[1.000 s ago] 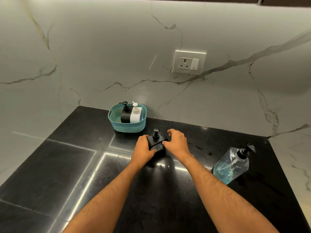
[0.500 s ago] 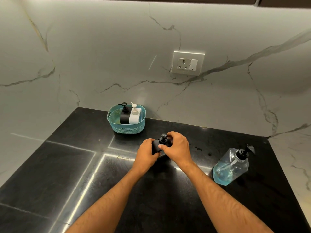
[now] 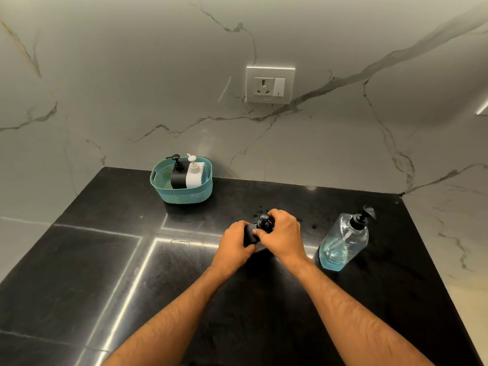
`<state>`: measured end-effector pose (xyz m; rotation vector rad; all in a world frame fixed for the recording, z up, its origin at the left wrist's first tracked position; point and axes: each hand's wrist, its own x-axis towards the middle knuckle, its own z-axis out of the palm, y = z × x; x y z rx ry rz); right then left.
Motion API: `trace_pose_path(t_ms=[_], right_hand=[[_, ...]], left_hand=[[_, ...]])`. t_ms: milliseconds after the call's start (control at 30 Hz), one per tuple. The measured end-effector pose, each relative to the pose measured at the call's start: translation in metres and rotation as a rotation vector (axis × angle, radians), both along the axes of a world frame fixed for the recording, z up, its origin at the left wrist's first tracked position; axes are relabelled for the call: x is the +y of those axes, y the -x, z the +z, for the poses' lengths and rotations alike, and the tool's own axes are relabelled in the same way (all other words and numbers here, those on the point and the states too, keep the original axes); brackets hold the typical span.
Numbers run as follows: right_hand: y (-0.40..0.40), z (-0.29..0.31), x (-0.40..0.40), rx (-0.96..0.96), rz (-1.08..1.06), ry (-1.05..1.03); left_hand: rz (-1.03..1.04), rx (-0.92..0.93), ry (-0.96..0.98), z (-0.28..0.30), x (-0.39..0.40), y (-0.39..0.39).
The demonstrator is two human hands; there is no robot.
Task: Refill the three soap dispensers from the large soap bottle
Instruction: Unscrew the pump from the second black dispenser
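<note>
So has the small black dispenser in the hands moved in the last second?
Yes. The black dispenser has shifted right, away from the teal basket and toward the large soap bottle.

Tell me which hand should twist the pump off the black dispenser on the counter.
Right. The right hand is already curled round the pump head of the black dispenser, while the left hand grips its body, so it is likely better kept steadying.

On the desk, a basket at eleven o'clock holds two dispensers side by side; a third dispenser sits centre, the large bottle at three o'clock beside it.
</note>
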<state>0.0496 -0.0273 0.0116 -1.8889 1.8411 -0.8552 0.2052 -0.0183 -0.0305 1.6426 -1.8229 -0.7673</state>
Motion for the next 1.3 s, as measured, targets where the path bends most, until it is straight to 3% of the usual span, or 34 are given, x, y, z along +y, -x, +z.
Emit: trace_pose_path(t_ms=[367,633,867,1300], right_hand=[[-0.002,0.001,-0.004,-0.029,0.109,0.032],[-0.003,0.014,-0.004,-0.087,0.210,-0.068],[-0.006,0.021,0.002,-0.014,0.170,-0.041],[0.001,0.036,0.000,-0.109,0.106,0.041]], left_hand=[[-0.034,-0.006,-0.012,0.001,-0.004,-0.006],[-0.054,-0.016,-0.037,0.000,-0.004,-0.009],[-0.055,-0.021,-0.037,0.000,-0.004,-0.009],[-0.057,-0.061,-0.041,0.003,-0.006,-0.009]])
